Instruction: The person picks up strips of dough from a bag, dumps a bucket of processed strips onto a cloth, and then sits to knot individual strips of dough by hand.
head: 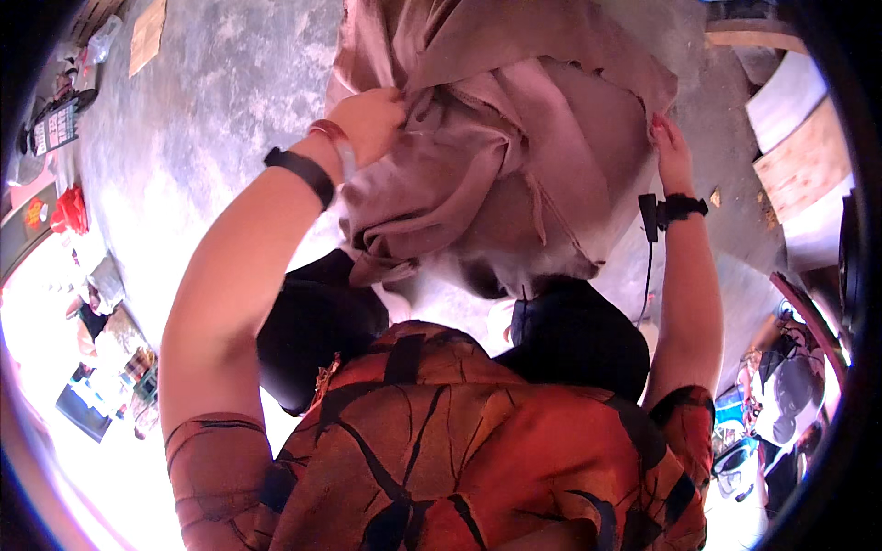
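A large heap of brownish-pink cloth (482, 151) lies bunched in front of my knees, with folds, seams and thin cords or strips showing. My left hand (372, 124), with a reddish bangle and a black band at the wrist, grips the cloth at its upper left, the fingers curled in a fold. At the right edge of the cloth is my right hand (668, 148), its fingertips touching or pinching the edge; how firmly they close is not clear. A black strap with a small device and a cable is on the right wrist.
A grey concrete floor (200, 124) surrounds the cloth. A piece of cardboard (147, 34) lies at the upper left. Pale boards or sheets (796, 165) stand along the right. Red plastic (70, 210) and assorted items line the left rim. A person (89, 320) is at the far left.
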Tool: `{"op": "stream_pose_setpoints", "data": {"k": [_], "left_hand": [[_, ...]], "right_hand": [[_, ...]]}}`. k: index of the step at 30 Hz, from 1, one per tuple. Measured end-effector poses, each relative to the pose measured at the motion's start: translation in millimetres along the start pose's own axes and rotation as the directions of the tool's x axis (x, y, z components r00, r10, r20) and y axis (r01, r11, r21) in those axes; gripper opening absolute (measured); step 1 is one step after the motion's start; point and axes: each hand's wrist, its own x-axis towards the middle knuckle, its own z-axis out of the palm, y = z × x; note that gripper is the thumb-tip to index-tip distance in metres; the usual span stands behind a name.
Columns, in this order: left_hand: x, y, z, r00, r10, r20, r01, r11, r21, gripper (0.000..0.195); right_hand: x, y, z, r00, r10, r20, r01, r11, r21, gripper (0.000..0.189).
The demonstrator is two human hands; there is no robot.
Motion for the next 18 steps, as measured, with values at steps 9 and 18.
{"op": "stream_pose_setpoints", "data": {"k": [9,18], "left_hand": [[-81,45,47,0.807,-0.112,0.580,0.109,0.993,0.040,0.019],[-226,-1,10,0.831,-0.259,0.492,0.395,0.898,-0.194,0.024]], "right_hand": [[-159,-34,-20,0.980,0.198,-0.021,-0.197,0.979,0.043,0.031],[-467,-57,-32,0.692,0.709,0.136,-0.704,0.623,0.341,0.027]]}}
